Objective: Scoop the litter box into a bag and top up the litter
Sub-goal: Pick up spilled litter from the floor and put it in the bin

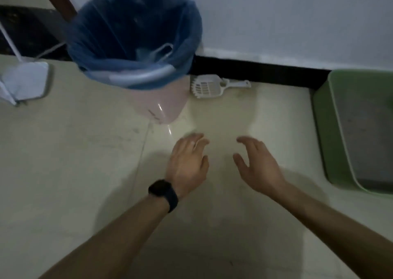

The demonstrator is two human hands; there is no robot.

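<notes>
- The litter box is a pale green plastic tray with rounded corners, standing on the floor at the right edge of view against the black skirting; its far side is cut off by the frame.
- Inside lies grey litter, fairly level; detail is too dim to tell.
- A white slotted scoop lies flat on the floor by the skirting, just right of the bin, handle pointing right.
- The pink bin carries a blue bag folded over its rim.
- The left hand, with a dark watch on its wrist, hovers over the floor, fingers loosely spread, holding nothing.
- The right hand hovers likewise, fingers relaxed and slightly curved, empty.
</notes>
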